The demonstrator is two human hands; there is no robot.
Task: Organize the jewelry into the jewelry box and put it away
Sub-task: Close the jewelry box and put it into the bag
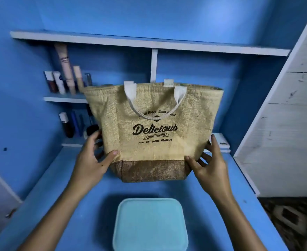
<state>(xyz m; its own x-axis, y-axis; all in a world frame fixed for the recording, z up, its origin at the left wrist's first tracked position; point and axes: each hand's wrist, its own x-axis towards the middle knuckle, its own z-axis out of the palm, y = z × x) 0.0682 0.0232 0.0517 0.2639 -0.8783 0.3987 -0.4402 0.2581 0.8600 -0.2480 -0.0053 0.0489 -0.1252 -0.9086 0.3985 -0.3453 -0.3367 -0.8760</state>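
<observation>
A closed light-blue square jewelry box lies on the blue desk close to me, at the front centre. Behind it a tan jute tote bag printed "Delicious" stands upright, its brown base at the desk surface and its white handles hanging down the front. My left hand grips the bag's lower left side, thumb in front and fingers behind. My right hand grips the lower right side the same way. No loose jewelry is visible.
Blue shelves behind the bag hold several cosmetic tubes and bottles at the left. A small white box sits behind the bag at the right. A white wooden panel flanks the desk's right side.
</observation>
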